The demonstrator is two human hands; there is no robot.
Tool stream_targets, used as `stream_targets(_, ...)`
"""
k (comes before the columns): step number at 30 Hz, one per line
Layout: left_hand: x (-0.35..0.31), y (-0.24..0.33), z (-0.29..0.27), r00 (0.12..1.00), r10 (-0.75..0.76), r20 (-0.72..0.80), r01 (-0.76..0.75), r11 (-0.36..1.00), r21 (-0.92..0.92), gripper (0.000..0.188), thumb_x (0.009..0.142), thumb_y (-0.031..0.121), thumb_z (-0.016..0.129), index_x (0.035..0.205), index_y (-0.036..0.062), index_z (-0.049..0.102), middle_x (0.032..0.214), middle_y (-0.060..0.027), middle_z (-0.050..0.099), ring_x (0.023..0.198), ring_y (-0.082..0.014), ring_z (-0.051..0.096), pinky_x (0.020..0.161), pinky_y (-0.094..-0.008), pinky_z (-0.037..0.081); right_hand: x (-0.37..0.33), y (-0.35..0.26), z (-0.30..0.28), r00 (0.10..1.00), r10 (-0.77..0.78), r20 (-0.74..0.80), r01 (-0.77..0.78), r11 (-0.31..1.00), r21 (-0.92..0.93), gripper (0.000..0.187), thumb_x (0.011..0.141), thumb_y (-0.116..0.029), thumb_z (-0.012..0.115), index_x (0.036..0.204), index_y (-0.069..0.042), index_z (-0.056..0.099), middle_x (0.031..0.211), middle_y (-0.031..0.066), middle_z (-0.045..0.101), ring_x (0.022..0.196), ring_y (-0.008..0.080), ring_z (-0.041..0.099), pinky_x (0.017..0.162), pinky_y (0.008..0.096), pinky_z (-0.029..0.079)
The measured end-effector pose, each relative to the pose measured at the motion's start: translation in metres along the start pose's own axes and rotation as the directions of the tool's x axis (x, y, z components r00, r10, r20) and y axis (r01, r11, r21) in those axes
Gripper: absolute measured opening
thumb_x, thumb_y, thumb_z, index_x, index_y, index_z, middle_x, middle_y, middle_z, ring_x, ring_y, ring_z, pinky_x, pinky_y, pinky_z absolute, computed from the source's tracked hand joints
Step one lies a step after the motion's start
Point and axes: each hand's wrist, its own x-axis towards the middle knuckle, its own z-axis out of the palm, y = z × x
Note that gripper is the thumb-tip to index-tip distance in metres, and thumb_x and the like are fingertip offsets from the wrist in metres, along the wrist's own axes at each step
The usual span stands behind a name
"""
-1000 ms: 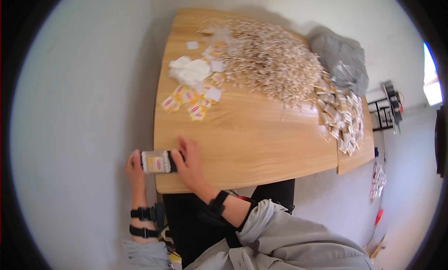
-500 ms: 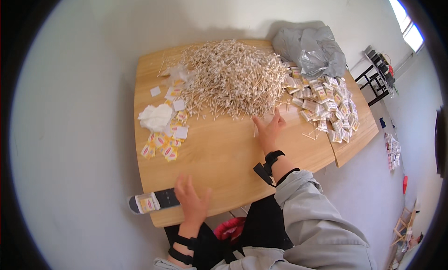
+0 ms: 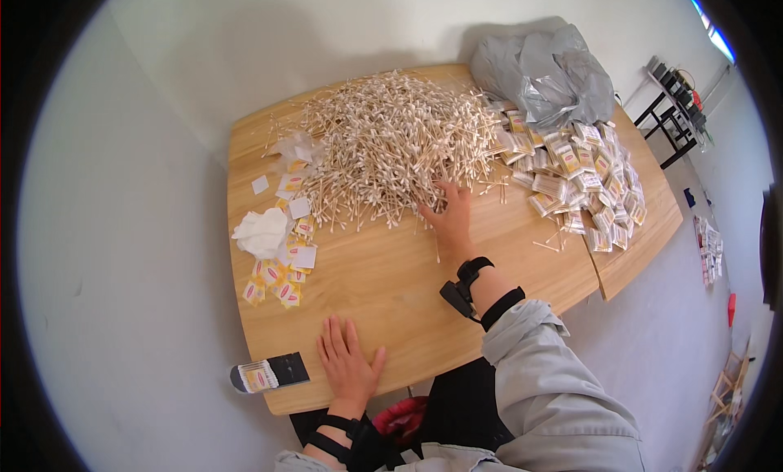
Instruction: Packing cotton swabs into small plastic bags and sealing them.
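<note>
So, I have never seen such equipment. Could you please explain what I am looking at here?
There is no machine, only a person's two bare hands. A wide camera worn on the head looks down, so straight edges bend. On the wooden table lie a big pile of cotton swabs, packets to its right, a grey bag behind them, and small cards at the left. A black strip with one packet on it sits at the near left corner. The left hand lies flat on the table; the right hand is at the swabs, thumb and fingers apart. I see nothing clearly held.
</note>
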Motion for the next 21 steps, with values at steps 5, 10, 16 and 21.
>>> stream_targets(5,-0.001,0.0,-0.001,0.999,0.018,-0.042,-0.019,0.999,-0.027,0.078,0.08,0.04,0.064,0.14,-0.0003,0.034,0.147,-0.0246,0.026,0.139,-0.0379,0.022,0.113,-0.051,0.017,-0.03,-0.025,-0.008,0.996,0.043,0.073,-0.047,0.997,0.063,0.052,0.067,-0.017,0.079,0.115,-0.012,0.059,0.105,0.0162,0.051,0.099,0.0335,0.052,0.086,0.041,0.044)
stream_targets(10,0.0,0.001,-0.003,0.999,0.0,-0.043,-0.002,0.999,-0.05,0.076,0.08,0.039,0.064,0.14,0.0003,0.035,0.146,-0.0242,0.028,0.138,-0.0377,0.023,0.113,-0.0509,0.017,-0.071,-0.048,-0.011,0.997,-0.064,0.051,0.069,0.992,-0.105,0.046,0.072,-0.02,0.075,0.114,-0.011,0.059,0.104,0.0163,0.052,0.099,0.0352,0.051,0.086,0.0424,0.044)
stream_targets(16,-0.001,-0.003,0.004,0.998,-0.001,-0.056,0.0,1.0,-0.021,0.078,0.081,0.045,0.062,0.14,0.0024,0.036,0.148,-0.0216,0.027,0.14,-0.0352,0.02,0.113,-0.0502,0.015,-0.12,-0.078,-0.005,0.997,-0.067,0.028,0.071,0.987,-0.148,0.047,0.073,-0.025,0.075,0.115,-0.012,0.058,0.108,0.0169,0.052,0.1,0.0353,0.051,0.085,0.0441,0.043)
stream_targets(21,-0.002,-0.003,0.008,0.997,0.009,-0.073,-0.01,1.0,-0.014,0.078,0.082,0.046,0.06,0.141,0.0027,0.034,0.148,-0.0213,0.026,0.141,-0.034,0.019,0.114,-0.0497,0.014,-0.155,-0.093,0.003,0.99,-0.092,0.107,0.1,0.992,-0.074,0.052,0.075,-0.025,0.075,0.122,-0.013,0.057,0.114,0.0174,0.05,0.102,0.0349,0.05,0.087,0.043,0.043)
